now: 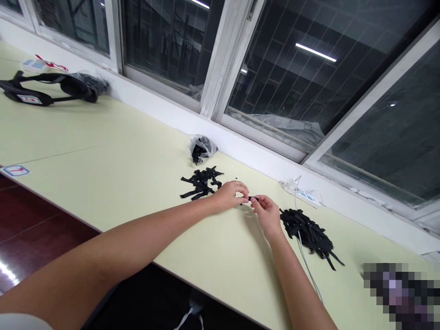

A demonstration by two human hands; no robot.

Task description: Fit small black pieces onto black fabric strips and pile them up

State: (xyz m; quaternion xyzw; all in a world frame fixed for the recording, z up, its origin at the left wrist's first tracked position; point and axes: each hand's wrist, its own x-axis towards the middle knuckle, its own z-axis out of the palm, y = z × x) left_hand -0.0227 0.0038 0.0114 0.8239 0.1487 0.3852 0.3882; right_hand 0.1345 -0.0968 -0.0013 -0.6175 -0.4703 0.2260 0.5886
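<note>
My left hand and right hand pinch one black strip over the worktop, seemingly mid-work. From there, a smaller pile lies at ten o'clock, a larger pile at four; which is finished, I can't tell.

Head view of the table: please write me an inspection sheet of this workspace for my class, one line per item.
Surface: pale yellow-green table along a window wall.
Job's things: small black piece, held; black strips in a left pile and a larger right pile; clear bag with black pieces inside, behind the left pile.
Clutter: black strapped gear at far left; pixelated patch at lower right, not identifiable.
Hands: left hand and right hand both pinch the small black piece at the fingertips.
Cables: white cable near the right pile; white power strip by the wall.
Surroundings: windows behind; dark red floor at left.
</note>
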